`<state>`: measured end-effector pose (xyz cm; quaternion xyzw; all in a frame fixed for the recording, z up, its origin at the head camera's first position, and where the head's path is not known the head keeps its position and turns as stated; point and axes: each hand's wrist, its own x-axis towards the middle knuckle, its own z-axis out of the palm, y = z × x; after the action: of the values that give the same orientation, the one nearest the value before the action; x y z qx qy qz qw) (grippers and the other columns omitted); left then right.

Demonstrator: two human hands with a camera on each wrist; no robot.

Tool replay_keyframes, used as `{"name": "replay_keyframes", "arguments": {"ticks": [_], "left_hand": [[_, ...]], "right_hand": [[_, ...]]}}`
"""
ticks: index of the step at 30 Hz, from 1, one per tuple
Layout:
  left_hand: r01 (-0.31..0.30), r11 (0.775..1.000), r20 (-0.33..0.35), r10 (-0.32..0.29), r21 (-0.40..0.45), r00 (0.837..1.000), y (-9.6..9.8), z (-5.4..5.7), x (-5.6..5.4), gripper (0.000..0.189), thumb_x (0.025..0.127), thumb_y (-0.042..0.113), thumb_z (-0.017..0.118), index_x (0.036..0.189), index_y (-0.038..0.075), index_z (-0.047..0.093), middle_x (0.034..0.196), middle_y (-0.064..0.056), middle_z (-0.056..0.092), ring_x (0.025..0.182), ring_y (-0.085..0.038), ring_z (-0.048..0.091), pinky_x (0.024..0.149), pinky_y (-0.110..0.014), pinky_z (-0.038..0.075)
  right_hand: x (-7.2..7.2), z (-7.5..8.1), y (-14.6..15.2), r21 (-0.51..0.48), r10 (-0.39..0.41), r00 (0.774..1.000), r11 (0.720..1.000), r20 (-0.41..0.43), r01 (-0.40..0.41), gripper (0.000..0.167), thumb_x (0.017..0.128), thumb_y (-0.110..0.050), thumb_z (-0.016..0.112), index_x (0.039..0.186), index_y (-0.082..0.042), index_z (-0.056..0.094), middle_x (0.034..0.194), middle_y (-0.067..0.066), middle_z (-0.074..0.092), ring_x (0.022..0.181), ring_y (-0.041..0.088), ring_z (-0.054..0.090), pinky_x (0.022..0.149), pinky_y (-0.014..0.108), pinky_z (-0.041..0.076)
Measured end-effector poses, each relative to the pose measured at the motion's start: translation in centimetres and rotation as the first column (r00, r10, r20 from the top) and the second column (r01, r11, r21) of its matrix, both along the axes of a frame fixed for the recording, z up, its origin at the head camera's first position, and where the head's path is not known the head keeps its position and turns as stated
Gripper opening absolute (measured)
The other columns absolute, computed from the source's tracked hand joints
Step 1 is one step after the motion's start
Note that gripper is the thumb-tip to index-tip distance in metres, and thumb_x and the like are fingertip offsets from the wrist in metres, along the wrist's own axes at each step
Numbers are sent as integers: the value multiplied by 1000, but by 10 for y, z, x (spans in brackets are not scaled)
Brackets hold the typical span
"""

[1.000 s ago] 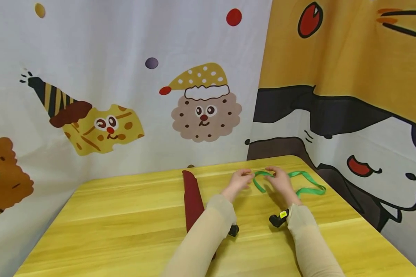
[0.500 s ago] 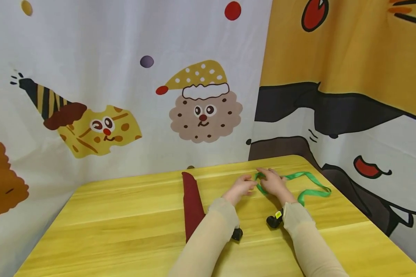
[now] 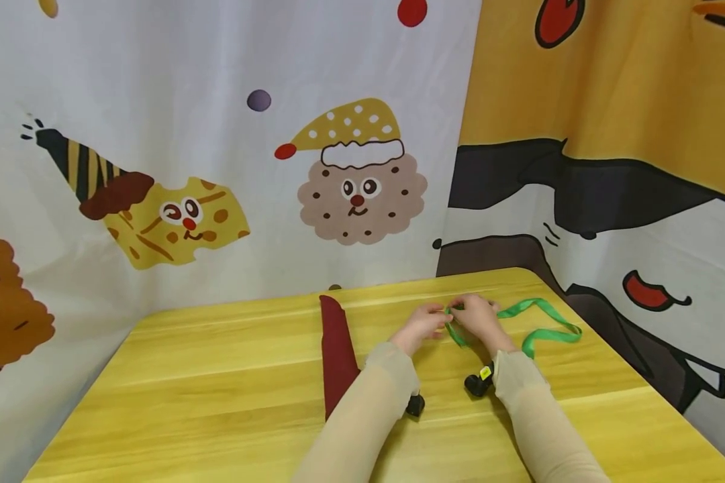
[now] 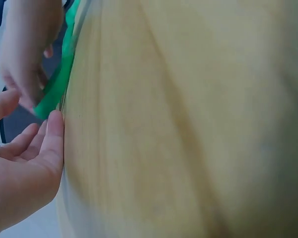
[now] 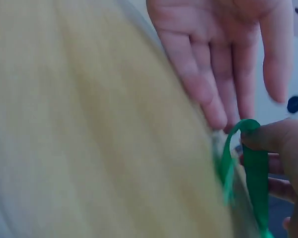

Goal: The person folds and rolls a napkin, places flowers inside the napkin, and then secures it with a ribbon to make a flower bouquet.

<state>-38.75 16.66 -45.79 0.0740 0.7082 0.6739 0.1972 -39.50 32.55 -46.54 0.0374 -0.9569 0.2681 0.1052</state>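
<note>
A long green ribbon lies in loose bends on the right part of the wooden table, one end raised between the hands. My right hand pinches that end; in the right wrist view its thumb presses the looped ribbon against the fingers. My left hand is just left of it, palm turned toward the ribbon. Seen from the left wrist, the left hand has its thumb apart from loosely extended fingers, with fingertips close to the ribbon; whether they touch it, I cannot tell.
A long maroon folded or rolled piece lies left of the left forearm, which partly covers it. The wooden table ends at the back near a cartoon-printed curtain. A small black wrist device sits at the right cuff.
The right hand has moved a little left, closer to the left hand, and now pinches the ribbon's end. The ribbon end has come up between the hands. The head view has shifted slightly.
</note>
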Motion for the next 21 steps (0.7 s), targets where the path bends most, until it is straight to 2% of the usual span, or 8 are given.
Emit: {"name": "replay_keyframes", "arguments": {"ticks": [6, 9, 12, 14, 17, 19, 21], "left_hand": [[-78, 997, -35, 78, -14, 996, 0, 5, 2, 41, 93, 18, 67, 130, 3, 59, 107, -5, 65, 93, -24, 64, 75, -34, 54], [-135, 990, -56, 133, -31, 990, -2, 9, 3, 38, 92, 13, 68, 128, 2, 61, 97, -4, 67, 86, -24, 66, 69, -31, 53], [-162, 979, -127, 146, -127, 981, -5, 14, 4, 37, 92, 9, 66, 129, 5, 61, 91, -5, 67, 74, -20, 65, 60, -27, 49], [-174, 959, -208, 127, -225, 970, -7, 17, 3, 37, 92, 9, 63, 129, 8, 61, 95, -5, 68, 65, -16, 60, 56, -26, 44], [-201, 908, -334, 73, -369, 940, -11, 22, 4, 34, 95, 16, 62, 129, 12, 62, 110, -5, 67, 63, -12, 51, 56, -26, 41], [-215, 884, -384, 43, -416, 922, -14, 26, 4, 34, 96, 20, 61, 129, 13, 62, 119, -3, 65, 64, -11, 49, 60, -26, 42], [-213, 872, -412, 14, -441, 911, -18, 28, 3, 34, 96, 21, 60, 129, 13, 62, 116, -3, 66, 61, -10, 46, 61, -25, 42]], "right_hand": [[0, 13, -8, -64, 71, 997, 996, 20, -69, 18, 94, -19, 62, 98, -5, 74, 92, 8, 72, 89, 32, 62, 91, 64, 18], [1, 17, -10, -74, 100, 995, 992, 32, -97, 19, 94, -17, 61, 97, -3, 74, 90, 8, 71, 82, 28, 63, 91, 59, 30], [3, 21, -12, -98, 151, 988, 984, 35, -147, 21, 95, -16, 60, 98, 0, 74, 87, 9, 71, 73, 21, 61, 77, 46, 46], [4, 23, -14, -127, 176, 984, 977, 32, -170, 22, 95, -16, 60, 97, 1, 74, 86, 9, 71, 70, 18, 59, 67, 37, 48], [7, 26, -16, -173, 199, 979, 966, 32, -191, 23, 96, -17, 59, 98, 2, 73, 85, 12, 70, 68, 19, 59, 63, 33, 46], [9, 28, -18, -207, 205, 978, 959, 43, -192, 24, 96, -18, 59, 99, 2, 72, 86, 15, 70, 68, 23, 61, 62, 33, 47], [11, 30, -18, -245, 210, 976, 951, 61, -189, 25, 97, -19, 59, 101, 3, 72, 90, 18, 69, 70, 27, 63, 62, 33, 48]]}}
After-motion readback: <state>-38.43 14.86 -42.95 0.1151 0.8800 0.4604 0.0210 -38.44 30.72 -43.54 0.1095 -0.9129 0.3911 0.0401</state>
